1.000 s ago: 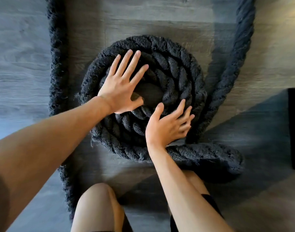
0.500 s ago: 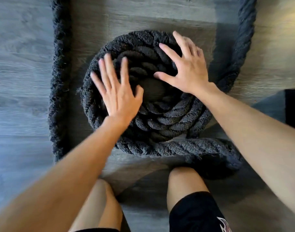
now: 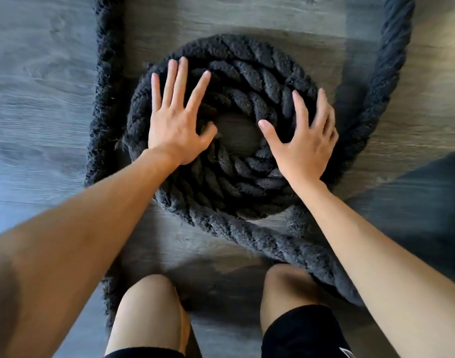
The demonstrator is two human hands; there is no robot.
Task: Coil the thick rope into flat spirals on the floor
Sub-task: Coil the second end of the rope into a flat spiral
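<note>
Bare knees (image 3: 149, 306) at the near edge, kneeling close so both arms reach over the work. Just past the right knee, loose rope tail (image 3: 286, 244) running in from the right and merging into the coil's outer turn — likely the slack yet to be wound in. Beyond that, coil (image 3: 247, 71) lying flat on the grey wood floor (image 3: 40, 104), several turns tight around a small bare patch of floor at the centre. Left hand (image 3: 173, 125) flat on the coil's left side, fingers spread wide, thumb at the inner edge: apparently pinning the turns down. Right hand (image 3: 302, 140) on the right side, fingers splayed and slightly curled over the outer turns, thumb toward the centre; gripping nothing, pressing or nudging instead. Hands opposite each other, probably to hold the spiral flat while turning it. Farther out, more rope: one length (image 3: 105, 73) along the left, another (image 3: 391, 47) curving off top right. Dark object at right edge, not identifiable.
</note>
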